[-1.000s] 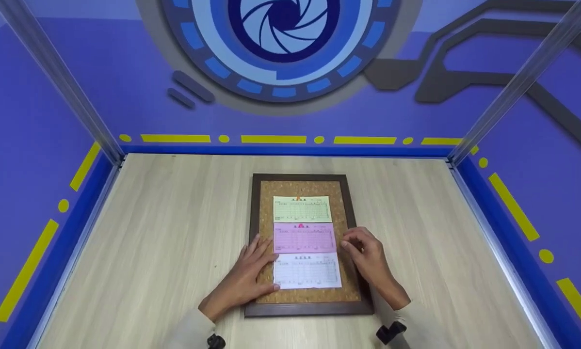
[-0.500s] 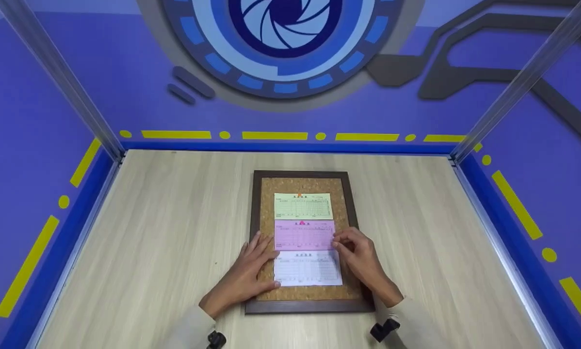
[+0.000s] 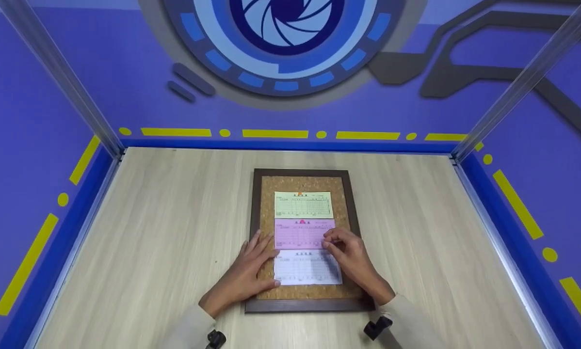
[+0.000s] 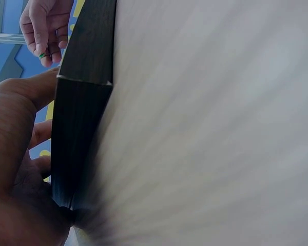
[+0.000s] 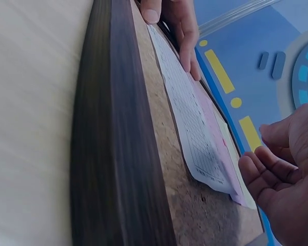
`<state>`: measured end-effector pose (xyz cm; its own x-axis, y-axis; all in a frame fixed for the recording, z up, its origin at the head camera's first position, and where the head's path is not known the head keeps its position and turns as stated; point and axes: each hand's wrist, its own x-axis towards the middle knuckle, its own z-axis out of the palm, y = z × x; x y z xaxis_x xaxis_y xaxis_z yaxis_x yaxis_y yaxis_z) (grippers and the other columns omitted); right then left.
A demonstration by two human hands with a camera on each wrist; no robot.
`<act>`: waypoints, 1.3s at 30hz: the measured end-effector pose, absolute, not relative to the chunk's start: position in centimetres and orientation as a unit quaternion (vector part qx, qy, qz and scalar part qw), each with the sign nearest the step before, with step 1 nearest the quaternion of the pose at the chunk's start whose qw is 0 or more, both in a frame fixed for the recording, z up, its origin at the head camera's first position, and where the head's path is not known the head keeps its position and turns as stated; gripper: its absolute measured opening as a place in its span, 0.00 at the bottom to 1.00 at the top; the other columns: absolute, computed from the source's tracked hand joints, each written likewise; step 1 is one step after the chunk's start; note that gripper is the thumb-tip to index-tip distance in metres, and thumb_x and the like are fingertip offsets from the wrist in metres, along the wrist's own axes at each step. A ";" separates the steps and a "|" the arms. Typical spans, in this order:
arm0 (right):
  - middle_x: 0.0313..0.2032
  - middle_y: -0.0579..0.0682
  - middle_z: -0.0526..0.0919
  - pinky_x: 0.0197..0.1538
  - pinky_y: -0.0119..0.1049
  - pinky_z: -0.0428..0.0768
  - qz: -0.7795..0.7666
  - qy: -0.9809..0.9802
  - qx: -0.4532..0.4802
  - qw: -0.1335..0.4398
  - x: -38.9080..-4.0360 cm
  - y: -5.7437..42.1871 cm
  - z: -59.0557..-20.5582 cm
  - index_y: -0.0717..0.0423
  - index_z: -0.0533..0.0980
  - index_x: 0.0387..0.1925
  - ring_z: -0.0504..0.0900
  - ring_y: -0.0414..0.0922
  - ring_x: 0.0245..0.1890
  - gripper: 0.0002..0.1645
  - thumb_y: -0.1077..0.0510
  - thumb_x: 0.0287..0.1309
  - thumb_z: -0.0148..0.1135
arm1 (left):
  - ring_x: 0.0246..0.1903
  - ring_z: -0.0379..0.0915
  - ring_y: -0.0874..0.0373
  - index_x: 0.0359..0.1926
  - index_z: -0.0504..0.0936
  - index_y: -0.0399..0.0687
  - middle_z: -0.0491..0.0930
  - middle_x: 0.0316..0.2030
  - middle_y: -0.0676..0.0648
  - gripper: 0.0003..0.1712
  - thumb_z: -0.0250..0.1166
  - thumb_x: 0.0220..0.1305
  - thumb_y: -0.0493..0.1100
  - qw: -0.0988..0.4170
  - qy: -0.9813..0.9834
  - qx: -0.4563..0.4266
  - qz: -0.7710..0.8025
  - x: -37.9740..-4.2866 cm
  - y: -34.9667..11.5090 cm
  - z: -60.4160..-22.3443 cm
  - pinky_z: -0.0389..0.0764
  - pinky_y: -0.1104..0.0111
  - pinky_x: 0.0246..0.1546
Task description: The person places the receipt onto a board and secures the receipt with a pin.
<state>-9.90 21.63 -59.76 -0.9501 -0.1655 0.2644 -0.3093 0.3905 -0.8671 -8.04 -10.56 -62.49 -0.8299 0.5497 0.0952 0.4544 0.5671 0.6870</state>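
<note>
A cork board in a dark brown frame lies on the table. Three printed slips run down it: pale green at the top, pink in the middle, white at the bottom. An orange pin sits on the green slip, a red one on the pink. My left hand rests spread on the board's left side, thumb and index fingertip at the white slip's left edge. Above the slips' right side, my right hand pinches a small green push pin, visible in the left wrist view.
The light wooden table extends on both sides of the board. Blue-purple printed walls stand at the back and sides, with metal posts at the back corners.
My right hand has moved left from the board's right frame to over the slips, casting a shadow on the white one. My left hand has stayed in place on the board.
</note>
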 end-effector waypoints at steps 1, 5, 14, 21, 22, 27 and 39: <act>0.44 0.52 0.89 0.48 0.29 0.84 0.534 -0.830 0.148 0.070 -9.9 21.5 -59.8 0.66 0.85 0.37 0.86 0.50 0.44 0.03 0.72 0.67 0.73 | 0.87 0.36 0.32 0.75 0.78 0.46 0.55 0.87 0.40 0.43 0.78 0.64 0.59 0.064 0.883 0.285 0.369 -8.0 -10.6 -62.5 0.45 0.28 0.80; 0.42 0.51 0.89 0.47 0.29 0.84 0.535 -0.826 0.161 0.081 -10.0 21.1 -59.9 0.63 0.85 0.35 0.86 0.51 0.43 0.08 0.75 0.63 0.73 | 0.87 0.36 0.33 0.75 0.79 0.47 0.54 0.87 0.40 0.43 0.78 0.65 0.59 0.064 0.884 0.286 0.365 -8.1 -10.6 -62.6 0.45 0.29 0.80; 0.42 0.48 0.88 0.46 0.30 0.84 0.513 -0.843 0.154 0.058 -9.8 20.5 -60.3 0.55 0.86 0.36 0.85 0.46 0.43 0.10 0.73 0.66 0.73 | 0.87 0.36 0.32 0.75 0.79 0.46 0.55 0.87 0.40 0.43 0.78 0.64 0.58 0.066 0.882 0.286 0.370 -8.1 -10.6 -62.5 0.45 0.30 0.81; 0.42 0.49 0.89 0.46 0.30 0.83 0.519 -0.831 0.185 0.071 -9.8 19.8 -60.6 0.55 0.86 0.36 0.86 0.50 0.43 0.10 0.72 0.64 0.75 | 0.87 0.36 0.32 0.74 0.79 0.46 0.55 0.87 0.40 0.43 0.78 0.64 0.58 0.064 0.882 0.286 0.370 -8.1 -10.6 -62.5 0.45 0.29 0.80; 0.42 0.50 0.89 0.46 0.31 0.83 0.518 -0.830 0.191 0.075 -9.8 19.7 -60.7 0.55 0.86 0.36 0.86 0.51 0.42 0.10 0.72 0.64 0.75 | 0.87 0.36 0.32 0.74 0.79 0.46 0.55 0.87 0.40 0.43 0.79 0.63 0.58 0.063 0.882 0.286 0.370 -8.1 -10.6 -62.5 0.45 0.29 0.80; 0.42 0.52 0.90 0.46 0.34 0.84 0.508 -0.831 0.211 0.086 -9.9 19.4 -61.0 0.58 0.85 0.35 0.87 0.54 0.42 0.09 0.73 0.64 0.74 | 0.87 0.36 0.33 0.74 0.79 0.46 0.54 0.87 0.41 0.43 0.79 0.64 0.57 0.065 0.883 0.284 0.368 -8.1 -10.6 -62.5 0.45 0.29 0.80; 0.46 0.53 0.88 0.55 0.40 0.84 0.482 -0.857 0.180 0.025 -10.2 18.9 -61.2 0.59 0.85 0.34 0.86 0.52 0.49 0.06 0.67 0.70 0.73 | 0.87 0.35 0.33 0.75 0.79 0.46 0.54 0.87 0.41 0.43 0.79 0.64 0.58 0.066 0.883 0.282 0.370 -8.0 -10.6 -62.5 0.44 0.30 0.81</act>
